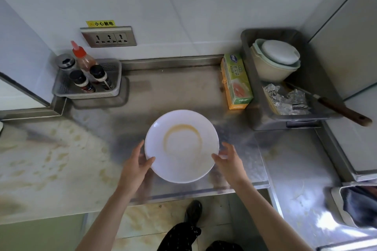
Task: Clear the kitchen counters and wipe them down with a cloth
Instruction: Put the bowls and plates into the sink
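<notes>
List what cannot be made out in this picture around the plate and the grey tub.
Head view only.
- Underside of the plate: hidden by the plate itself.
- Fingers of the right hand: blurred, grip unclear.
- Inside the bowls: covered by a white lid.
- Labels on the bottles: too small.
- At right edge, dark thing: cut off.

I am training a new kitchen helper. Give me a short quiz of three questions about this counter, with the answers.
1. True or false: the white plate is clean.
2. What sticks out over the rim of the grey tub? A) a knife B) a ladle C) a whisk
3. Fill in: the tallest bottle in the rack has a ___ cap.

Key: 1 false, it bears a brown ring; 2 A; 3 red.
</notes>
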{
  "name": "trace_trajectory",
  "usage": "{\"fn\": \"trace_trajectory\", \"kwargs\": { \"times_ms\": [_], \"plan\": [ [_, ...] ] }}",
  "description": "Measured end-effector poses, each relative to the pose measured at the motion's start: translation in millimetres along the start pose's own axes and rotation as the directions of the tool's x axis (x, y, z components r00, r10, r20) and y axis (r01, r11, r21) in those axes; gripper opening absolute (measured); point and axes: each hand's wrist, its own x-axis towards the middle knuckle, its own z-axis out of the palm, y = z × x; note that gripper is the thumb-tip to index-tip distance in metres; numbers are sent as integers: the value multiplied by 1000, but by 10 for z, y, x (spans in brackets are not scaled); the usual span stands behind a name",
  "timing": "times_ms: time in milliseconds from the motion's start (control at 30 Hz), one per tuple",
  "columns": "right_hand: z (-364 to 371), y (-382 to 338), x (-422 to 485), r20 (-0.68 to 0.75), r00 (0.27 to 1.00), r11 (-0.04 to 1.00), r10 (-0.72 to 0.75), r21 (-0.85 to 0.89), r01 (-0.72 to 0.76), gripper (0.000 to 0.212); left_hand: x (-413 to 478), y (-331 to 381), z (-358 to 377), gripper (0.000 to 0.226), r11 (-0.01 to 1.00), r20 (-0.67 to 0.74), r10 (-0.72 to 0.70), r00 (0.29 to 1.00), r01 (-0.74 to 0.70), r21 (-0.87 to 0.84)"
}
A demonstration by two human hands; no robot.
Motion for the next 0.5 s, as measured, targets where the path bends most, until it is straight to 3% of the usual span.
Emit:
{"fn": "trace_trajectory", "kwargs": {
  "times_ms": [100, 200, 500],
  "plan": [
    [76, -41, 126, 87, 990, 961, 115, 244, -133, 47, 87, -26, 3, 74, 982, 167, -65, 984, 94, -167],
    [103, -41, 169, 153, 972, 886, 177, 405, -226, 49, 147, -28, 1, 74, 951, 230, -101, 968, 162, -265],
    [-383, 286, -268, 7, 993, 819, 119, 565, -102, 53, -70, 234, 249, 76, 977, 332, 29, 943, 44, -209]
  ]
}}
